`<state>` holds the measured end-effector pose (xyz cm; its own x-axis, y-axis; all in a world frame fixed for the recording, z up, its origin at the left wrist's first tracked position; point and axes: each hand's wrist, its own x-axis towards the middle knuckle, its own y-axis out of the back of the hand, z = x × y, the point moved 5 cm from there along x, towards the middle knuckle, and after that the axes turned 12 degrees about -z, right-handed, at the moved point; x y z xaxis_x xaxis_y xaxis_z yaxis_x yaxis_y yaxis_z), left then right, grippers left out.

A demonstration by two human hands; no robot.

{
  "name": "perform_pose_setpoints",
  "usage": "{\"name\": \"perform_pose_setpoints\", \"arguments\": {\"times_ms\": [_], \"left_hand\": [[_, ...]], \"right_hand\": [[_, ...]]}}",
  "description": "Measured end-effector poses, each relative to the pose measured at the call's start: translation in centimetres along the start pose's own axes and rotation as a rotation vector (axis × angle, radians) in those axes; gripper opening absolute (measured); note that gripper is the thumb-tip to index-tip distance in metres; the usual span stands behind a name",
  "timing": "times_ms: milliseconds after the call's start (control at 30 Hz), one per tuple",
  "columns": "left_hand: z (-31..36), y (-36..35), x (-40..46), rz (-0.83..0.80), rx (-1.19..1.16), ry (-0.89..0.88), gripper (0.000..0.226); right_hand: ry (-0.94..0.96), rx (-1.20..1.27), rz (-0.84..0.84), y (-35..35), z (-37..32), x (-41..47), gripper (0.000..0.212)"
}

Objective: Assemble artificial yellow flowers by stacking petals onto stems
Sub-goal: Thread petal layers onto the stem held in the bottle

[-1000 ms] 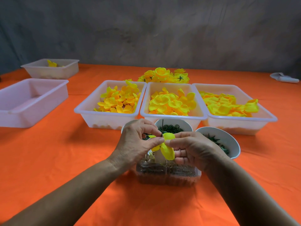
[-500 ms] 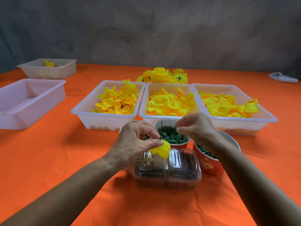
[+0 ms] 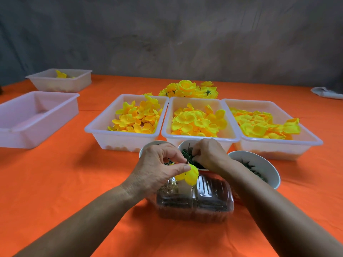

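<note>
The left hand (image 3: 157,169) pinches the yellow flower (image 3: 189,175), its thin stem (image 3: 187,154) pointing up towards the right hand (image 3: 209,154), whose curled fingers pick in the middle bowl (image 3: 181,148) just behind.

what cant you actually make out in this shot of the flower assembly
Head view:
- Right hand fingertips: curled down into the middle bowl, so what they pinch is hidden.
- Left bowl: contents hidden behind the left hand.
- Stem under the yellow petal: covered by fingers.
- Clear plastic box: contents blurred by glare.
- White object: cut off by the right edge.
</note>
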<state>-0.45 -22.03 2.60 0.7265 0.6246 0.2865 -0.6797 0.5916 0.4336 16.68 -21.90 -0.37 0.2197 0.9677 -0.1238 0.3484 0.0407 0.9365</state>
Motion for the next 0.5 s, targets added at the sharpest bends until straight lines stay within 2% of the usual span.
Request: {"name": "perform_pose_setpoints", "arguments": {"times_ms": [167,300,433,500], "left_hand": [[-0.2,0.0,0.1,0.006,-0.005,0.009,0.027],[-0.2,0.0,0.1,-0.004,-0.015,0.011,0.028],[-0.1,0.0,0.0,0.014,-0.008,0.018,0.027],[-0.1,0.0,0.0,0.005,-0.006,0.018,0.027]], "right_hand": [[0.092,-0.009,-0.019,-0.3,-0.1,-0.4,0.018],[0.092,0.056,0.047,0.0,-0.2,-0.3,0.023],[0.141,0.009,-0.061,-0.4,-1.2,0.0,0.023],[0.124,-0.037,-0.053,-0.5,-1.5,0.0,0.024]]}}
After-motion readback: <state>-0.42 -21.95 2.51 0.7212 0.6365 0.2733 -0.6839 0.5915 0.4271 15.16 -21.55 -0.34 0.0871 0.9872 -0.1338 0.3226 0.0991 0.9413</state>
